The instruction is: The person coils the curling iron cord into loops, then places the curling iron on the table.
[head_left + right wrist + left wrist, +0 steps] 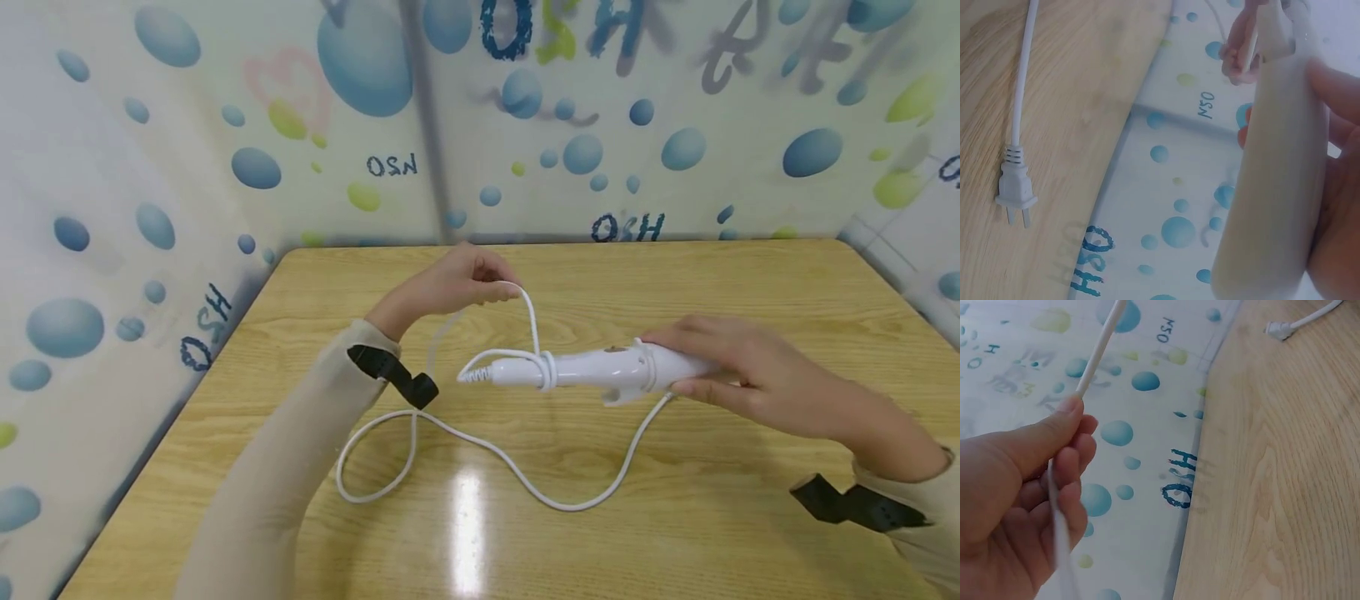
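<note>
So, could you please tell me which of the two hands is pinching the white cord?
The left hand: it pinches the white cord, whereas the right hand grips the thick end of the white handheld appliance.

Wand [585, 369]: white hard plastic, smooth, glossy on the barrel; body looks closer to satin in the right wrist view. Strain relief [476, 375]: white, ribbed, looks like moulded plastic. Cord [1024, 75]: smooth white plastic jacket, low sheen. Plug [1015, 185]: pale matt plastic, ridged neck, bare metal prongs [1027, 217]. Table [697, 517]: wood or wood-look top, grain visible, glossy enough to throw a hard glare streak. Sleeves [262, 500]: matt cloth. Wrist mounts [862, 507]: black, mostly matt, probably plastic. Wall [480, 167]: smooth printed covering, paper or film, can't tell.
</note>
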The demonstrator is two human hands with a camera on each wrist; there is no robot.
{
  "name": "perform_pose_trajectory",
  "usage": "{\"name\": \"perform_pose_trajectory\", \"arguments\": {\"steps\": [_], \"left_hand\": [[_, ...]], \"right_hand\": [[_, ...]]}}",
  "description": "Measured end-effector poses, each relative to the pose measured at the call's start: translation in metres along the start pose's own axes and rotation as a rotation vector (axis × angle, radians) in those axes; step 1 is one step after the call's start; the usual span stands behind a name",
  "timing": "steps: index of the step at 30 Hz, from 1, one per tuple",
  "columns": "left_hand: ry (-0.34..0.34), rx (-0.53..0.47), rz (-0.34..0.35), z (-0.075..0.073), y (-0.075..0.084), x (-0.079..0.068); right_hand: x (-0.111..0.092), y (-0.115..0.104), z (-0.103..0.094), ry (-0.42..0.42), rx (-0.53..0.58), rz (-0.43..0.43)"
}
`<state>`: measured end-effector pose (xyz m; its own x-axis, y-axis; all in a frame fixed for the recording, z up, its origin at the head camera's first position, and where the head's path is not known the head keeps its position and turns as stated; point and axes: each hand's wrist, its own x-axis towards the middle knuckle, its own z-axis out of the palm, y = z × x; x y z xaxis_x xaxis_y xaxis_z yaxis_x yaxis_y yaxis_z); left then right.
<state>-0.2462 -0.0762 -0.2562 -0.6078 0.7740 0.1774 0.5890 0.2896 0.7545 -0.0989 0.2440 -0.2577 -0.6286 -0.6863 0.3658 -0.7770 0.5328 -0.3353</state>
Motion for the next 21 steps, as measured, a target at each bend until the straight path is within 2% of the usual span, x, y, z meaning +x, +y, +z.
{"name": "perform_pose_trajectory", "arguments": {"steps": [3,6,11,16,21], "left_hand": [[0.075,0.058,-0.054,0.004,0.005,0.001],[0.15,0.105,-0.052,0.008,0.013,0.002],[0.187,0.12,0.006,0.016,0.032,0.001],[0.22,0.13,0.084,0.026,0.049,-0.003],[0.25,0.138,0.17,0.035,0.067,-0.01]], "right_hand": [[0.001,0.0,0.002,-0.037,-0.034,-0.007],[0.003,0.001,0.004,-0.07,-0.081,-0.001],[0.006,0.002,0.008,-0.11,-0.177,0.029],[0.009,0.003,0.011,-0.169,-0.255,0.134],[0.012,0.007,0.011,-0.162,-0.279,0.22]]}}
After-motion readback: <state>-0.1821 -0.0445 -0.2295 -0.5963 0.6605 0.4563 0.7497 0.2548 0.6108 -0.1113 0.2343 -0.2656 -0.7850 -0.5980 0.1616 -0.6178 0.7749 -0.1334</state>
